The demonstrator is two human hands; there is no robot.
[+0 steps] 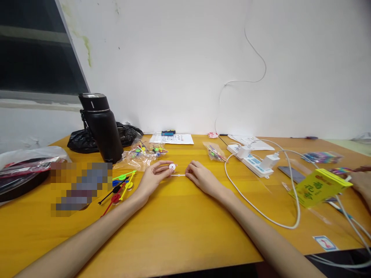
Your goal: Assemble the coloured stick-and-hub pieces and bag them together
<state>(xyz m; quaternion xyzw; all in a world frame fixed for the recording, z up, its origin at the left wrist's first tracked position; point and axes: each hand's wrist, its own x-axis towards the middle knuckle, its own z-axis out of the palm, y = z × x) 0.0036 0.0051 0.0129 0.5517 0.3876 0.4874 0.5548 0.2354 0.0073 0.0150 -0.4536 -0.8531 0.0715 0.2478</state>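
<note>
My left hand (pixel 154 178) pinches a small white round disc (pixel 172 166) between thumb and fingers, above the middle of the table. From near its fingertips, a thin white arrow-like pointer (pixel 179 175) runs across to my right hand (pixel 200 177), whose closed fingertips grip the pointer's other end. Whether disc and pointer are joined I cannot tell. Beside my left wrist lie several assembled arrow spinners: a green one (pixel 120 178), a yellow one (pixel 128 186), a black one (pixel 116 189) and a red one (pixel 115 198).
Behind my left hand are clear bags of coloured parts (pixel 142 150); a black bottle (pixel 101 127) stands left. A white power strip (pixel 256 165) with looping cables sits right, near a yellow box (pixel 320 187). Another person's hand (pixel 362 183) shows at the right edge.
</note>
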